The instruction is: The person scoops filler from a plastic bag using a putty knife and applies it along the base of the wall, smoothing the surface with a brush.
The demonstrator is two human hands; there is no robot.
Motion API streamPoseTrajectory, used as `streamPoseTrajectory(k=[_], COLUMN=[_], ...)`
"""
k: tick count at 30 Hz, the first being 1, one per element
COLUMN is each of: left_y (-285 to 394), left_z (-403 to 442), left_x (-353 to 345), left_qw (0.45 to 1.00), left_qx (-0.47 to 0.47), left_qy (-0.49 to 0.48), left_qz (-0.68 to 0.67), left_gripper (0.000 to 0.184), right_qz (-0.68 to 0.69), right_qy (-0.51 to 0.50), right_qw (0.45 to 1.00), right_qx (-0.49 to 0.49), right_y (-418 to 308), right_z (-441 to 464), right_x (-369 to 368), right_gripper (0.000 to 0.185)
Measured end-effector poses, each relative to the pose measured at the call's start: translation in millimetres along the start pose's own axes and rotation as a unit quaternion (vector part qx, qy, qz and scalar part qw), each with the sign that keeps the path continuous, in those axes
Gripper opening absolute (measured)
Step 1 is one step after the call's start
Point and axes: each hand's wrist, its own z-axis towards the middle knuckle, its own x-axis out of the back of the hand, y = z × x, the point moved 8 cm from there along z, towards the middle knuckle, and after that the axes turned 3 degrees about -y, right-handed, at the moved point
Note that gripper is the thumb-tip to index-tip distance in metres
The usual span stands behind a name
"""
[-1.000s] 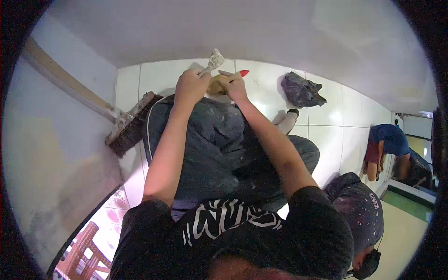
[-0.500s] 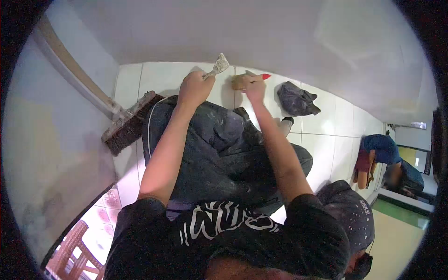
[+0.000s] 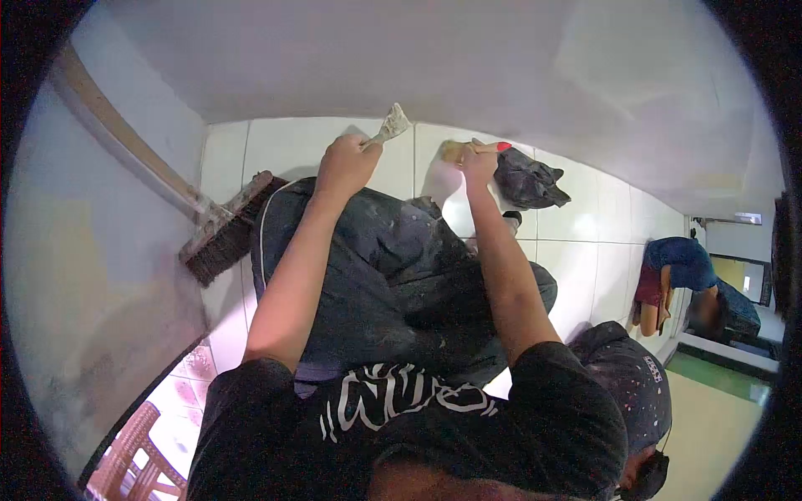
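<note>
My left hand [image 3: 347, 169] is closed around the handle of a putty knife [image 3: 393, 125]. Its stained blade points up and to the right, close to the foot of the wall. To the right, my right hand [image 3: 478, 164] grips a paintbrush [image 3: 455, 152] with pale bristles pointing left and a red handle end pointing right. The brush is just above the white floor tiles [image 3: 560, 221]; whether the bristles touch them I cannot tell. Beside my right hand a crumpled black plastic bag [image 3: 528, 179] lies on the floor.
A broom [image 3: 219, 242] leans at the left wall. The grey wall [image 3: 376, 67] runs along the tiles in front. A person in a dark cap [image 3: 622, 376] is close on my right, and another person in blue [image 3: 681, 263] crouches farther off. A brown woven chair [image 3: 129, 451] stands lower left.
My right hand has moved to the right with the paintbrush, nearer the black bag. My left hand still holds the putty knife in nearly the same place.
</note>
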Motion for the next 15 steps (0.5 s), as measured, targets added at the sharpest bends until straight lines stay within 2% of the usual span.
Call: streamPoseTrajectory(k=[2,3,5,7,8,10,12,15], left_y=[-2,-3,-5,0,-1,-5,-1,-10], left_z=[-2,-3,-5,-9,-9,-3,-5,-1], left_x=[3,5,6,8,9,10,13,8], left_qw=[0.999,0.998,0.996,0.995,0.995,0.994,0.994,0.995], left_qx=[0.034,0.053,0.040,0.040,0.034,0.014,0.029,0.048], left_qy=[-0.009,-0.012,0.013,0.007,0.023,0.049,0.042,0.031], left_qz=[-0.014,-0.022,-0.074,-0.091,-0.095,-0.101,-0.097,-0.084], left_gripper=[0.039,0.039,0.039,0.039,0.040,0.041,0.041,0.041], right_qz=[-0.063,0.075,0.342,0.357,0.309,0.234,0.173,0.000], right_qy=[0.006,-0.019,-0.072,-0.110,-0.104,-0.076,-0.035,-0.076], right_qw=[0.998,0.996,0.929,0.923,0.940,0.967,0.983,0.997], right_qx=[-0.015,-0.051,-0.122,-0.093,-0.105,-0.063,0.046,0.034], right_y=[-1,-3,-21,-33,-31,-51,-93,-100], right_z=[7,6,-13,-23,-29,-43,-52,-31], right_x=[4,-5,-43,-89,-118,-143,-129,-102], right_gripper=[0.032,0.032,0.034,0.031,0.027,0.026,0.033,0.026])
